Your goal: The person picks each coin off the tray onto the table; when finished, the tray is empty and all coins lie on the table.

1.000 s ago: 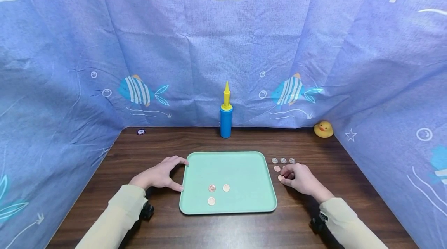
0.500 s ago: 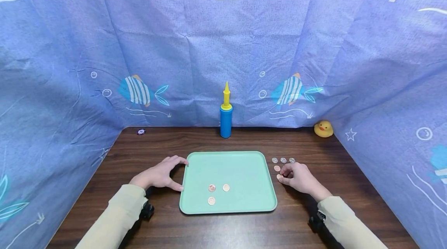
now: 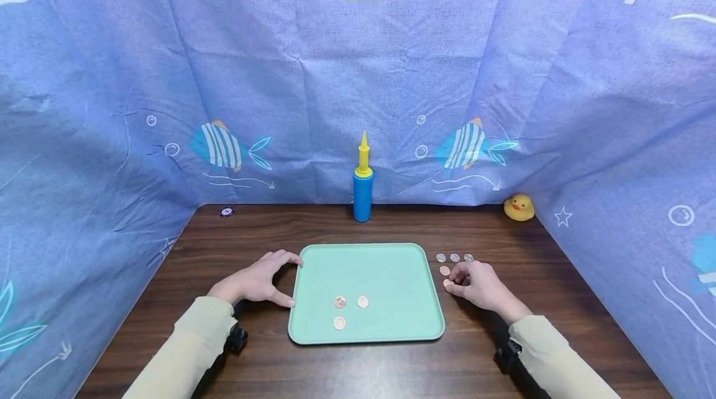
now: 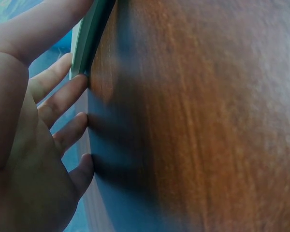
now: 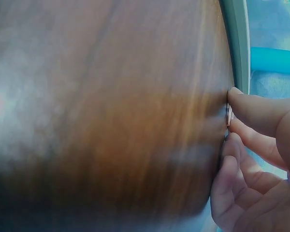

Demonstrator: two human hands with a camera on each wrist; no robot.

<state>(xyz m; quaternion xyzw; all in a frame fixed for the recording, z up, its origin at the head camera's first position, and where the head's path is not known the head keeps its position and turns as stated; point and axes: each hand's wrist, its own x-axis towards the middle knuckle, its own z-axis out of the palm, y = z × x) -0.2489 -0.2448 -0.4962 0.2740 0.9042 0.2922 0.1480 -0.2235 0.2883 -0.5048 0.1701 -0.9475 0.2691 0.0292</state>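
Observation:
A mint-green tray [image 3: 386, 275] lies on the wooden table with three copper-coloured coins on its near left part, one of them a coin [image 3: 339, 323] closest to the front rim. My left hand [image 3: 257, 276] is spread at the tray's left edge, thumb and fingertips touching the rim. Beyond the right edge, my right hand [image 3: 482, 287] pinches a copper coin [image 3: 448, 284] between thumb and index finger at the tabletop. In the right wrist view that coin [image 5: 229, 116] shows edge-on between the two fingertips. Another copper coin [image 3: 444, 270] lies just behind it.
Behind the right hand, a row of three silver coins [image 3: 455, 258] lies beside the tray. A blue and yellow hand pump [image 3: 362, 197] stands at the back middle. A rubber duck [image 3: 519, 207] sits back right, a small round disc [image 3: 226, 212] back left. Fish-print cloth surrounds the table.
My right hand has shifted slightly left with the copper coin, bringing it closer to the tray and under the other copper coin. The left hand has stayed still.

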